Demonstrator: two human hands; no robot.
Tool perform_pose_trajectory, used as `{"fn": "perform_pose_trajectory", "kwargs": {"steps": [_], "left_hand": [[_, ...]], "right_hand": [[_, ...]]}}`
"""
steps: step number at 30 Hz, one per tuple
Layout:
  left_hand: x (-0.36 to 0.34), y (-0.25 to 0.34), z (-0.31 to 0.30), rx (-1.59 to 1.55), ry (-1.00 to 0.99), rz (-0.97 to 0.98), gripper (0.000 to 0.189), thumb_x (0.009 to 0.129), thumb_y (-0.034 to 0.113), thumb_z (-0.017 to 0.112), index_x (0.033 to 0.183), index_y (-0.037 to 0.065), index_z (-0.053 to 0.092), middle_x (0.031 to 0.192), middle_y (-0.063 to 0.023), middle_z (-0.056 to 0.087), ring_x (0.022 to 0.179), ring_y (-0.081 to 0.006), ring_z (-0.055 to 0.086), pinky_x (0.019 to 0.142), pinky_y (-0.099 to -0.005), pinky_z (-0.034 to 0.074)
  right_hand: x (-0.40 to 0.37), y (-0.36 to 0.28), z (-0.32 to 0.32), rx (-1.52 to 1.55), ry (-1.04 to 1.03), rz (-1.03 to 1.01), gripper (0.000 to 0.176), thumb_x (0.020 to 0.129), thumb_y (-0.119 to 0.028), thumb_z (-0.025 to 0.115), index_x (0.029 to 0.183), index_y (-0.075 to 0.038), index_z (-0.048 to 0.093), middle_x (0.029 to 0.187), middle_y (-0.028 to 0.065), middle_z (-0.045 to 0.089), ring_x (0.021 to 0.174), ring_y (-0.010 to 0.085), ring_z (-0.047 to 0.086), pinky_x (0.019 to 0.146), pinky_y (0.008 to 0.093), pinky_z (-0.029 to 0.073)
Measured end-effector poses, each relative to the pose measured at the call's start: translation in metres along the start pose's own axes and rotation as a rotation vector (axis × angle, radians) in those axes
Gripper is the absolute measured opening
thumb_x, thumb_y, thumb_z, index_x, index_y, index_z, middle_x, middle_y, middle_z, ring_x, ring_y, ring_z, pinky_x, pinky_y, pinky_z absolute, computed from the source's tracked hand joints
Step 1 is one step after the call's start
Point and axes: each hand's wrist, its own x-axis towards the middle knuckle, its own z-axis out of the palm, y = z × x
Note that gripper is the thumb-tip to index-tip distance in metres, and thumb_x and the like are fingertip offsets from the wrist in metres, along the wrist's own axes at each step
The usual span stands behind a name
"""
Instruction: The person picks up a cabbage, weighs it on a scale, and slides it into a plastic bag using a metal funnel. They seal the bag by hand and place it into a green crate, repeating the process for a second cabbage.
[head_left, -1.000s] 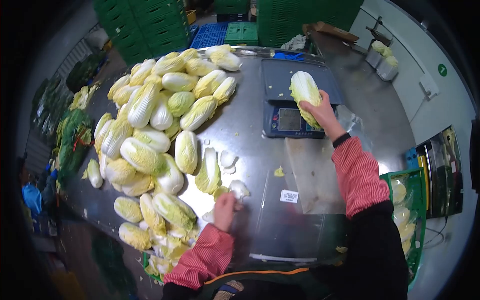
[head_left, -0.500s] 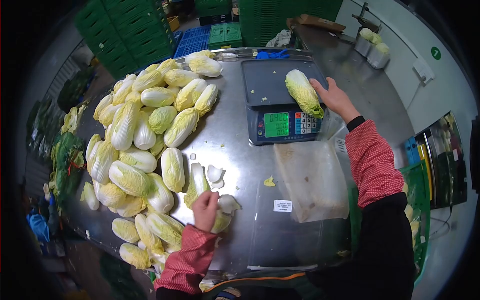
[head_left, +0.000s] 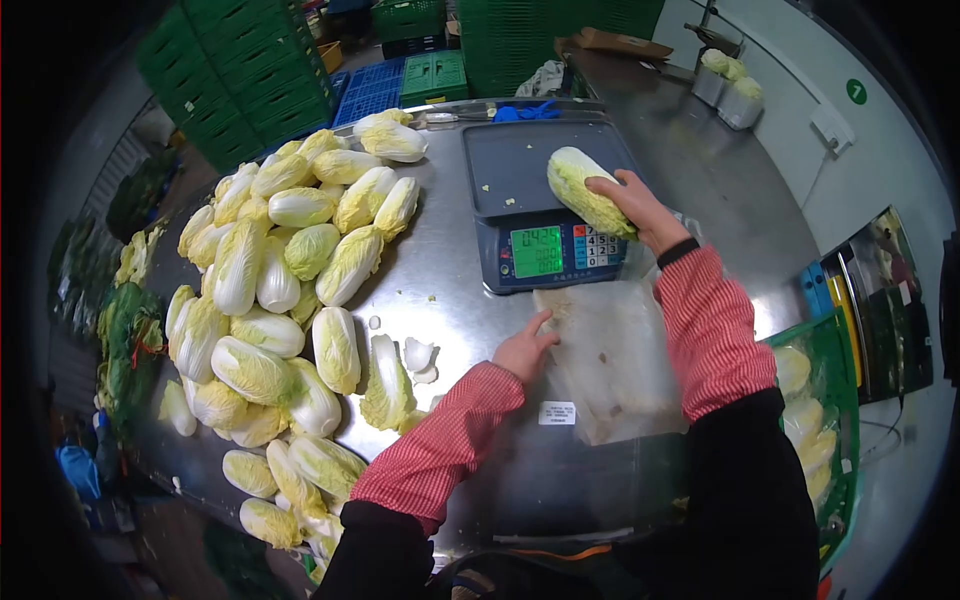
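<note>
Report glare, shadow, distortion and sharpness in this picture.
Head view: white glare on the shiny grey metal table; head view: lower-left floor in deep shadow, corners black; head view: wide-angle curving of the table's left edge; head view: oblong green-and-white cabbage in the right hand fairly sharp.

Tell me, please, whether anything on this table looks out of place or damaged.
A loose leaf and white scraps lie beside the whole cabbages, like stray trimmings. The plastic sheeting by the left hand has brownish spots, perhaps dirt.
</note>
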Motion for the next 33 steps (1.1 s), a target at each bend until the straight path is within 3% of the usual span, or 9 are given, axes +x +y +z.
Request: {"fn": "perform_pose_trajectory", "kwargs": {"steps": [7,11,16,19,22,24,28,32,33], "left_hand": [[-0.021,0.002,-0.012,-0.137,0.065,0.182,0.017,0.081,0.007,0.062,0.097,0.009,0.059,0.099,-0.0113,0.056,0.089,-0.0333,0.06,0.076,-0.0402,0.051],[-0.054,0.017,-0.019,-0.099,0.151,0.264,0.018,0.078,0.006,0.065,0.094,0.008,0.06,0.093,-0.0121,0.055,0.088,-0.0328,0.058,0.076,-0.039,0.049],[-0.057,0.026,-0.015,-0.109,0.152,0.278,0.016,0.075,0.006,0.069,0.088,0.007,0.06,0.089,-0.0108,0.053,0.089,-0.0315,0.056,0.076,-0.0397,0.049],[-0.052,0.03,-0.013,-0.099,0.137,0.268,0.015,0.075,0.007,0.069,0.087,0.006,0.06,0.088,-0.0118,0.052,0.087,-0.0323,0.056,0.075,-0.0403,0.049],[-0.038,0.033,-0.011,-0.081,0.155,0.253,0.015,0.074,0.007,0.07,0.085,0.005,0.06,0.088,-0.0127,0.052,0.086,-0.0332,0.056,0.075,-0.0406,0.049],[-0.028,0.038,-0.009,-0.087,0.188,0.232,0.016,0.073,0.007,0.07,0.085,0.005,0.059,0.087,-0.0132,0.052,0.086,-0.0339,0.056,0.075,-0.041,0.048],[-0.015,0.047,-0.001,-0.08,0.2,0.276,0.022,0.07,0.002,0.07,0.088,0.005,0.057,0.089,-0.0147,0.051,0.086,-0.0353,0.055,0.074,-0.0421,0.048],[-0.056,0.076,-0.01,-0.139,0.443,0.163,0.044,0.076,0.004,0.071,0.117,0.01,0.055,0.118,-0.0155,0.05,0.097,-0.0332,0.059,0.083,-0.0374,0.051],[-0.081,0.067,0.003,-0.154,0.257,0.023,0.051,0.084,0.022,0.07,0.129,0.01,0.05,0.141,-0.0157,0.04,0.118,-0.0329,0.053,0.094,-0.0433,0.048]], "right_hand": [[-0.148,0.105,0.004,0.294,-0.137,-0.104,0.088,0.079,-0.032,0.076,0.147,-0.002,0.029,0.14,0.02,0.043,0.123,0.0251,0.049,0.1,0.0354,0.042],[-0.194,0.167,0.023,-0.324,-0.056,-0.266,0.091,0.078,-0.034,0.077,0.149,-0.006,0.028,0.125,0.0212,0.051,0.114,0.033,0.054,0.097,0.0405,0.044],[-0.203,0.127,0.018,-1.022,-0.011,-0.333,0.086,0.075,-0.051,0.073,0.138,0.0,0.043,0.1,0.0168,0.056,0.1,0.0402,0.056,0.091,0.0449,0.046],[-0.167,0.131,0.002,-1.004,0.269,-0.301,0.085,0.075,-0.061,0.068,0.129,0.002,0.05,0.103,0.0171,0.059,0.1,0.0384,0.058,0.089,0.0449,0.048],[-0.135,0.144,0.006,-0.809,-0.321,0.115,0.089,0.071,-0.063,0.071,0.126,0.004,0.051,0.105,0.0185,0.059,0.098,0.0365,0.061,0.085,0.0448,0.05],[-0.163,0.129,0.018,-0.956,-0.289,-0.083,0.089,0.067,-0.061,0.075,0.122,0.005,0.05,0.104,0.0226,0.06,0.094,0.0408,0.062,0.083,0.0466,0.05],[-0.193,0.148,0.049,-0.975,-0.105,-0.211,0.093,0.058,-0.056,0.082,0.118,0.005,0.046,0.102,0.0291,0.059,0.095,0.0433,0.062,0.081,0.0483,0.051],[-0.194,0.139,0.041,-0.811,-0.178,-0.069,0.099,0.061,-0.045,0.085,0.134,0.003,0.038,0.115,0.0291,0.057,0.106,0.0404,0.06,0.088,0.0449,0.05],[-0.188,0.148,0.037,-0.635,-0.159,-0.085,0.1,0.063,-0.045,0.084,0.137,0.003,0.036,0.117,0.0276,0.057,0.108,0.0381,0.06,0.09,0.0427,0.05]]}}
